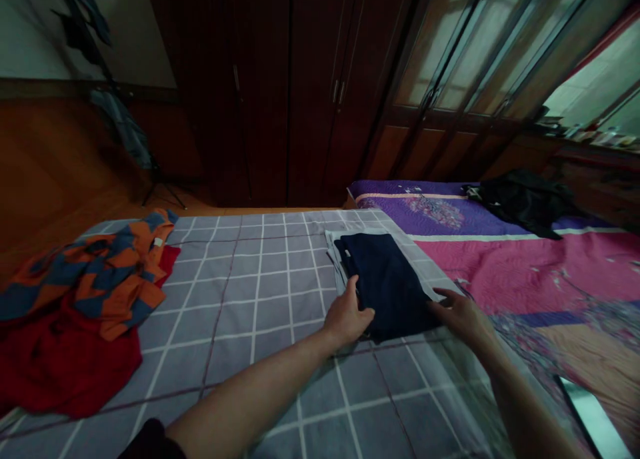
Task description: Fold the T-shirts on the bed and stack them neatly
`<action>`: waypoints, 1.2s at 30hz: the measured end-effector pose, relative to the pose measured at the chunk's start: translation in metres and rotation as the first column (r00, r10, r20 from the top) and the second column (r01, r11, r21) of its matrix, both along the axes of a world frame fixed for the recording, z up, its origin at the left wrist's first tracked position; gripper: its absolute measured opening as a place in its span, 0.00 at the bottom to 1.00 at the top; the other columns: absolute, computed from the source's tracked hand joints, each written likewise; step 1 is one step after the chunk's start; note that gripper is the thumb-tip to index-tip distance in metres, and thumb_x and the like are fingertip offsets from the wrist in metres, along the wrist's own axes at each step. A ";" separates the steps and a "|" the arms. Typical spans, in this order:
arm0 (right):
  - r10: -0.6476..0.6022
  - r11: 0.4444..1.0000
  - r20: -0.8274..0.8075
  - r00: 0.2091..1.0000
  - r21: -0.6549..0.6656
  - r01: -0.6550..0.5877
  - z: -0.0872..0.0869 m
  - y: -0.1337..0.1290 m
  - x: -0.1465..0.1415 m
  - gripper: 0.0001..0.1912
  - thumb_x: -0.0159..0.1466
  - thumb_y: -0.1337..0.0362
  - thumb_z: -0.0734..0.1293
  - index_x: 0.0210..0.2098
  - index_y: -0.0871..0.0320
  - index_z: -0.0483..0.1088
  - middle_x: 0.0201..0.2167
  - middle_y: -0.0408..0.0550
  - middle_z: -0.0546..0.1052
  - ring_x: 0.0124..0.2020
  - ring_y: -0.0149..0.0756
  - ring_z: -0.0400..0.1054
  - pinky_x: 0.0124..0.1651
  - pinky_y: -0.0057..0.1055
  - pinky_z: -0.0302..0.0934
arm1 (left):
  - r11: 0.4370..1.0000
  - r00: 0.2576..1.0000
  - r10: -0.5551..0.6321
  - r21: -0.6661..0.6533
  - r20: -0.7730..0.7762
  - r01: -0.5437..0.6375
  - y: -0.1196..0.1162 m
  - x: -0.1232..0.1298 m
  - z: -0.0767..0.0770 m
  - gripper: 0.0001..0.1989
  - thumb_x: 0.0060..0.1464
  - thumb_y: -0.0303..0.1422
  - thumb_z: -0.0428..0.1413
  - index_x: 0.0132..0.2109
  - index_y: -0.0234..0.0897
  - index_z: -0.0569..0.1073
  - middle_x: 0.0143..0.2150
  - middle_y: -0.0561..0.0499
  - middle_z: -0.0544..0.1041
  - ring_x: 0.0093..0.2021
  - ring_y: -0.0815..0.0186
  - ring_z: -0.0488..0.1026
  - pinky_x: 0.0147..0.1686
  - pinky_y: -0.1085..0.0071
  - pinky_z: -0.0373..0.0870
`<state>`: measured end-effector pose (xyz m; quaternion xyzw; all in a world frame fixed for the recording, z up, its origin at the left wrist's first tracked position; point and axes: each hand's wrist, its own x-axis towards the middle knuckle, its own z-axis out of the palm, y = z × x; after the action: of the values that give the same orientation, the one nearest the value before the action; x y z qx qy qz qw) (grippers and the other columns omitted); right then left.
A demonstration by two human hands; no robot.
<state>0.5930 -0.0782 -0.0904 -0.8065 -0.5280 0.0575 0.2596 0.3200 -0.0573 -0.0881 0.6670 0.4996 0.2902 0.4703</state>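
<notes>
A folded navy blue garment [393, 282] lies flat on top of light grey folded cloth [334, 267], near the right edge of a grey checked sheet. At its near left edge is my left hand [347, 318], thumb raised along the side and the fingers closed on the cloth edge. My right hand [463, 318] pinches the garment's near right corner, with the fingertips partly hidden by the fabric. What kind of garment it is, I cannot tell from its folded shape.
An orange and blue garment [120, 266] and a red garment [75, 366] lie heaped at left. A purple and pink bedspread [475, 259] adjoins on the right, bearing black clothing [525, 199] and a phone-like device [593, 412]. Dark wardrobes [290, 99] stand behind.
</notes>
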 end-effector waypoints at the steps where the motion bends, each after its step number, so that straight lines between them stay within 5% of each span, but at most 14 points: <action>1: 0.005 0.999 0.073 0.997 -0.035 -0.002 0.008 0.007 0.001 0.27 0.52 0.53 0.66 0.47 0.62 0.74 0.30 0.52 0.79 0.31 0.48 0.74 0.32 0.37 0.64 | 1.000 1.000 0.017 -0.022 0.002 -0.017 0.001 0.002 0.002 0.39 0.46 0.31 0.57 0.65 0.39 0.54 0.37 0.50 0.77 0.35 0.62 0.74 0.38 0.68 0.69; 5: 0.001 0.996 0.122 0.993 -0.092 0.011 0.024 0.050 -0.007 0.25 0.59 0.56 0.63 0.50 0.65 0.71 0.39 0.58 0.78 0.42 0.49 0.73 0.42 0.37 0.64 | 0.991 0.994 0.108 -0.085 -0.008 -0.108 0.019 0.013 0.007 0.34 0.50 0.36 0.55 0.62 0.36 0.54 0.39 0.48 0.77 0.28 0.64 0.75 0.31 0.69 0.70; 11: 0.011 0.976 0.125 0.992 -0.215 0.017 0.014 0.114 -0.032 0.22 0.64 0.50 0.62 0.45 0.63 0.70 0.42 0.54 0.75 0.43 0.41 0.71 0.46 0.41 0.64 | 0.950 0.944 0.311 -0.009 -0.113 -0.314 0.066 0.021 0.014 0.33 0.47 0.44 0.58 0.56 0.36 0.59 0.50 0.38 0.74 0.49 0.50 0.73 0.46 0.59 0.67; 14: 0.020 0.971 0.127 0.992 -0.240 0.011 0.016 0.131 -0.039 0.17 0.66 0.54 0.63 0.45 0.61 0.69 0.43 0.49 0.73 0.41 0.36 0.70 0.45 0.40 0.66 | 0.934 0.922 0.357 0.023 -0.149 -0.357 0.084 0.023 0.021 0.31 0.46 0.41 0.59 0.55 0.35 0.60 0.49 0.36 0.75 0.49 0.47 0.72 0.46 0.56 0.66; 19: -0.040 0.987 0.184 0.982 -0.146 0.068 0.020 0.140 -0.045 0.16 0.67 0.55 0.61 0.46 0.60 0.68 0.44 0.50 0.73 0.42 0.37 0.69 0.45 0.40 0.65 | 0.919 0.916 0.384 0.136 -0.112 -0.369 0.094 0.025 0.024 0.23 0.50 0.31 0.56 0.54 0.40 0.63 0.44 0.43 0.77 0.46 0.50 0.74 0.45 0.57 0.67; 24: -0.019 0.998 0.244 0.970 -0.046 0.031 0.007 0.136 -0.055 0.19 0.67 0.56 0.57 0.46 0.61 0.71 0.41 0.57 0.74 0.45 0.45 0.69 0.45 0.38 0.62 | 0.905 0.936 0.353 0.254 0.000 -0.342 0.093 0.012 0.001 0.24 0.54 0.31 0.53 0.58 0.39 0.60 0.50 0.45 0.74 0.51 0.59 0.71 0.51 0.63 0.65; 29: -0.008 0.996 0.335 0.942 0.089 -0.023 0.007 0.132 -0.078 0.32 0.65 0.53 0.57 0.62 0.68 0.56 0.57 0.68 0.63 0.59 0.55 0.56 0.57 0.46 0.52 | 0.903 0.961 0.274 0.334 0.036 -0.270 0.092 0.006 -0.013 0.30 0.54 0.33 0.55 0.62 0.37 0.57 0.58 0.43 0.68 0.58 0.60 0.63 0.59 0.62 0.58; 32: 0.141 0.982 0.370 0.918 0.065 -0.177 0.005 0.132 -0.096 0.34 0.64 0.49 0.57 0.64 0.62 0.54 0.63 0.62 0.56 0.63 0.56 0.48 0.60 0.50 0.46 | 0.903 0.975 0.224 0.375 0.002 -0.208 0.091 0.007 -0.010 0.32 0.51 0.31 0.57 0.62 0.38 0.59 0.59 0.44 0.65 0.60 0.57 0.59 0.61 0.60 0.55; 36: 0.348 0.934 0.322 0.880 -0.041 -0.354 -0.014 0.138 -0.102 0.27 0.60 0.49 0.60 0.55 0.53 0.66 0.59 0.58 0.64 0.60 0.59 0.54 0.57 0.57 0.48 | 0.903 0.976 0.210 0.393 -0.051 -0.173 0.092 0.004 -0.009 0.34 0.50 0.33 0.56 0.64 0.35 0.57 0.60 0.41 0.65 0.60 0.53 0.59 0.61 0.57 0.56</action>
<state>0.4905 0.0601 -0.1044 -0.6935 -0.7011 -0.0348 0.1621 0.3244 0.0345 -0.0968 0.7069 0.5170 0.3966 0.2752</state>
